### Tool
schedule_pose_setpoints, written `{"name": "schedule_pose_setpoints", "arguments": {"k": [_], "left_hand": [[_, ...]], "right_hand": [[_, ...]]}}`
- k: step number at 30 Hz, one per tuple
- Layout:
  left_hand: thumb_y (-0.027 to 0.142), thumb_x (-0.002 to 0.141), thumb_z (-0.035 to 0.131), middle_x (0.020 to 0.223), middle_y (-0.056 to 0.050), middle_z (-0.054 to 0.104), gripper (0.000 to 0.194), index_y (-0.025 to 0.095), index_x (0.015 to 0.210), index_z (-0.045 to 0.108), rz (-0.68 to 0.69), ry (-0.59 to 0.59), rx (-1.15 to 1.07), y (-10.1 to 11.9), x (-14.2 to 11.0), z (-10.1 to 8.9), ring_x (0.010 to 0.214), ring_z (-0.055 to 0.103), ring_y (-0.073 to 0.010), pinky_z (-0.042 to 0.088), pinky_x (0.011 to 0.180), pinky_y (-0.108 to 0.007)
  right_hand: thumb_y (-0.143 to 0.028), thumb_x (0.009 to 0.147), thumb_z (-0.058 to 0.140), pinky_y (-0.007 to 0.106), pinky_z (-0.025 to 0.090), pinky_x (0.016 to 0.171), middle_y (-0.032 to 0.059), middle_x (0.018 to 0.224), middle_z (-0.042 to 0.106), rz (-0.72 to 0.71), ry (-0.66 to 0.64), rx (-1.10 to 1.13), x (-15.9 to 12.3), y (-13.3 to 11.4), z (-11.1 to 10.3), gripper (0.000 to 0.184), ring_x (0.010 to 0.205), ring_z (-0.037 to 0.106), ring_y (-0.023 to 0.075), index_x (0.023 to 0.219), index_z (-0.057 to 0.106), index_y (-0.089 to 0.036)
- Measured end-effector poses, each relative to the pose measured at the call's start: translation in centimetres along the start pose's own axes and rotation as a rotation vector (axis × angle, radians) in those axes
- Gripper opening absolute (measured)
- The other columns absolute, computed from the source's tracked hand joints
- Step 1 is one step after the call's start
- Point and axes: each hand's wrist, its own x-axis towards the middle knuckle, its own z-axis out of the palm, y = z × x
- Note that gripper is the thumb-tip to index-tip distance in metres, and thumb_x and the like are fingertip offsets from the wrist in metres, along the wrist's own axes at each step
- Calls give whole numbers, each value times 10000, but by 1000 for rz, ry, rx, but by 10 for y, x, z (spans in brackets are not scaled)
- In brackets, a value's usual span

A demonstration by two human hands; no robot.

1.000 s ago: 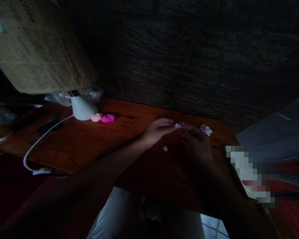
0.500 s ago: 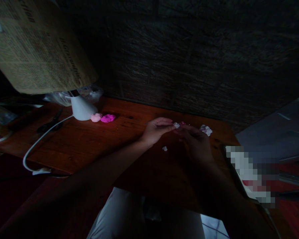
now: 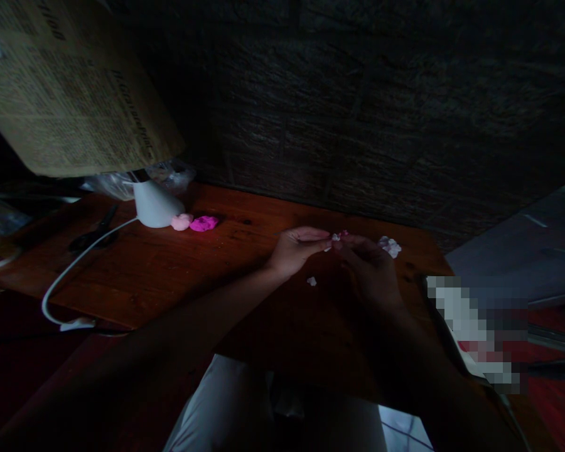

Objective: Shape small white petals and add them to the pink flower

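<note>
Between the fingertips of both hands is a small white piece of soft, clay-like stuff (image 3: 336,238). My left hand (image 3: 294,251) pinches it from the left, thumb and fingers closed together. From the other side my right hand (image 3: 370,267) grips it with thumb and forefinger. Just behind the fingertips some pink bits (image 3: 344,233) show, partly hidden. A small white scrap (image 3: 312,281) lies on the wooden table (image 3: 245,301) below my hands. Beyond my right hand rests a larger whitish, crumpled-looking lump (image 3: 389,247).
A pale pink lump (image 3: 181,221) and a bright magenta lump (image 3: 204,223) sit against a white lamp base (image 3: 155,204) under a newsprint shade (image 3: 85,94). Dark scissors (image 3: 96,232) and a white cable (image 3: 61,273) are at left. A blurred-out device (image 3: 471,333) lies right.
My fingers have shifted slightly around the white piece, which has turned and now shows less of itself. The lumps and the scrap on the table have stayed put.
</note>
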Motion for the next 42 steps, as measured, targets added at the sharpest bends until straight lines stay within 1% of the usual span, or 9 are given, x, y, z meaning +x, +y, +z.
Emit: {"name": "schedule_pose_setpoints", "arguments": {"k": [4, 9, 11, 14, 18, 24, 31, 36, 42], "left_hand": [[332, 552, 904, 922, -86, 774, 408, 134, 878, 762, -13, -7, -7, 0, -1, 1, 853, 694, -188, 496, 924, -381], [370, 592, 881, 925, -86, 774, 412, 137, 911, 765, -9, -38, -22, 1, -1, 0, 846, 694, -185, 491, 902, -370], [364, 603, 876, 920, -83, 773, 391, 142, 905, 763, -2, -35, -15, 2, 0, 0, 844, 690, -180, 488, 882, -356], [352, 614, 870, 914, -76, 769, 372, 145, 902, 761, -10, 2, -14, 4, 1, 0, 821, 675, -166, 477, 828, -324], [368, 609, 873, 847, -56, 756, 387, 138, 896, 752, -25, 0, -38, 5, 1, 1, 741, 642, -136, 457, 762, -299], [362, 595, 880, 792, -35, 740, 385, 141, 876, 738, -52, -32, -89, 4, -1, 4, 717, 635, -126, 457, 770, -299], [318, 544, 897, 799, -26, 745, 364, 147, 819, 729, -36, -26, -112, 3, -2, 4, 743, 649, -128, 460, 806, -299], [311, 548, 891, 789, -29, 745, 349, 144, 807, 728, -35, -4, -88, 3, -3, 4, 742, 649, -132, 466, 811, -299], [323, 555, 890, 782, -35, 744, 362, 138, 820, 729, -43, 3, -87, 5, -5, 6, 718, 641, -124, 458, 747, -276]], "right_hand": [[-429, 673, 853, 267, 512, 650, 21, 914, 761, -27, -6, 11, 0, 1, 0, 351, 854, 678, 187, 954, 738, -252], [-443, 686, 842, 279, 518, 654, 27, 917, 771, -42, -4, 14, -1, 1, 0, 342, 844, 688, 192, 948, 735, -251], [-456, 686, 837, 289, 524, 655, 38, 932, 776, -36, -2, -5, -1, 0, 0, 347, 872, 696, 208, 945, 740, -247], [-462, 690, 830, 302, 535, 665, 45, 955, 781, -37, -2, -18, -2, -3, 0, 352, 913, 705, 226, 960, 748, -250], [-442, 703, 826, 296, 535, 681, 39, 957, 784, -52, -10, -16, -3, -5, 1, 336, 906, 704, 211, 972, 750, -255], [-442, 693, 833, 292, 521, 658, 31, 919, 782, -57, 23, -15, -2, -2, 1, 333, 840, 696, 200, 949, 741, -251], [-420, 689, 840, 310, 529, 736, 13, 895, 764, -102, 31, 16, -2, 1, 3, 301, 837, 688, 183, 912, 727, -254], [-414, 675, 845, 305, 524, 675, 20, 896, 761, -81, 25, 36, -2, 3, 4, 319, 816, 687, 189, 918, 721, -250], [-398, 678, 847, 294, 520, 650, 19, 889, 763, -94, 16, 22, 0, 2, 2, 325, 810, 686, 187, 938, 720, -251]]}}
